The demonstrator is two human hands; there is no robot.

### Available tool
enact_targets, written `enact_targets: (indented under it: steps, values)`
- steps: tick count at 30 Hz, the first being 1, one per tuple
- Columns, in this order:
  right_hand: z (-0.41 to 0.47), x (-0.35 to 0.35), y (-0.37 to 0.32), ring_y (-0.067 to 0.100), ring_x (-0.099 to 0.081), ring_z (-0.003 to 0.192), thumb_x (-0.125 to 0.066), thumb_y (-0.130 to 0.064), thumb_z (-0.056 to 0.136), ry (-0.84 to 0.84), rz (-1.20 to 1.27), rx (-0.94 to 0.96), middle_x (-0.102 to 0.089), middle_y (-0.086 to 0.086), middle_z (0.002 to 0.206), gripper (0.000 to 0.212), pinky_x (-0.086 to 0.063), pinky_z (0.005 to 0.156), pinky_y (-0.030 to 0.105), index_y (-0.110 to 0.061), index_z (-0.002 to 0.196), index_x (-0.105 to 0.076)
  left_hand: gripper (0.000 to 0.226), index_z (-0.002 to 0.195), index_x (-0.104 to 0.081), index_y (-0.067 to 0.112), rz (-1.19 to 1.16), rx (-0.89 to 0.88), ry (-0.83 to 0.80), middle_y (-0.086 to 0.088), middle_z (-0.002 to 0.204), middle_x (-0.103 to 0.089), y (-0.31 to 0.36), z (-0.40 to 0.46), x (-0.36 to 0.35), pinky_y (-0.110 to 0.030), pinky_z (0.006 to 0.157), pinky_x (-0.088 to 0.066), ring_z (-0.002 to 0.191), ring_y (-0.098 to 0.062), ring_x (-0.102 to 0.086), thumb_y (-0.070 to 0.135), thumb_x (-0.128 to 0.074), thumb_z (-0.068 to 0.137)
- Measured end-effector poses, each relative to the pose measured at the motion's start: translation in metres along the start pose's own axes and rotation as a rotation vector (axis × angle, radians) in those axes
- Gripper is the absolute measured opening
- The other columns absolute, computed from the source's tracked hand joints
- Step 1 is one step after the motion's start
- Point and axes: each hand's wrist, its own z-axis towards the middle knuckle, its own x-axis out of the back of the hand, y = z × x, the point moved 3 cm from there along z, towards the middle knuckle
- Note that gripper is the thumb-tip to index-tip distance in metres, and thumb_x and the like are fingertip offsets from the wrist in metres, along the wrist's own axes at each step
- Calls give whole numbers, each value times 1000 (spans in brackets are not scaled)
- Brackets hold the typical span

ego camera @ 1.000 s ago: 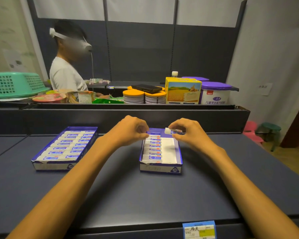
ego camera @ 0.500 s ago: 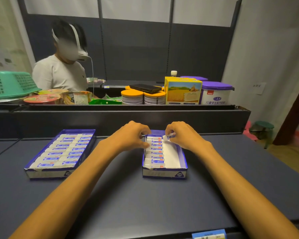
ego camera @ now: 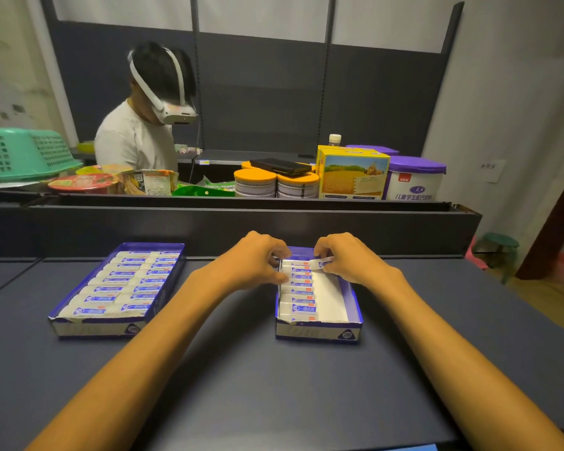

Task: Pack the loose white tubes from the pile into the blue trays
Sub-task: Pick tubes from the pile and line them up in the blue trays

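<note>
Single head-worn wide-angle view, looking forward and down along both forearms; the left hand and right hand lie close, mid-frame, shelving beyond them.

Dark grey shelf surface in front, raised dark ledge behind it. Dark back panels with vertical slotted uprights, white panels above. Plain pale wall on right with small paper label. Far shelf clutter: green basket, orange-lidded cans, yellow box, purple-lidded tub. Second person in white shirt wearing headset stands behind ledge. Green stool and tan floor at far right. Lighting dim, indoor
</note>
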Motion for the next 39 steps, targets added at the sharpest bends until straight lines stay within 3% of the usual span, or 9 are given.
enact_targets:
  steps: [4,13,22,30,39]
  values:
    - [2,1,-2,19,-58,107,-69,-19,88,-16,-53,9,-61,3,121,30,-50,86,27,-17,117,-68,47,124,-60,15,-10,1,1,-2,122,-65,0,-1,0,-30,86,-56,104,-12,-63,25,-75,81]
    - [4,1,1,17,-59,101,-70,-16,87,-44,-34,17,-63,2,116,22,-53,84,27,-18,109,-68,46,123,-60,16,-14,-2,4,-1,122,-65,0,-2,0,-33,86,-57,104,-13,-63,26,-75,81]
    - [2,-2,2,14,-61,99,-73,-26,85,8,-99,45,-69,-2,107,24,-48,94,31,-22,108,-68,46,124,-60,17,-11,-3,4,-1,123,-64,1,-1,0,-31,85,-57,104,-12,-62,26,-75,81]
    - [4,7,5,11,-61,94,-70,-22,88,-78,-48,75,-68,0,111,26,-52,82,24,-19,113,-68,45,123,-61,17,-13,-1,2,-1,123,-64,1,-1,1,-27,83,-56,99,-8,-60,27,-74,82]
    - [6,5,7,14,-63,100,-67,-20,89,-84,-106,77,-69,-1,114,20,-54,87,29,-17,109,-71,45,123,-60,16,-9,-5,1,-1,124,-63,2,-2,1,-26,82,-55,105,-13,-63,25,-74,82]
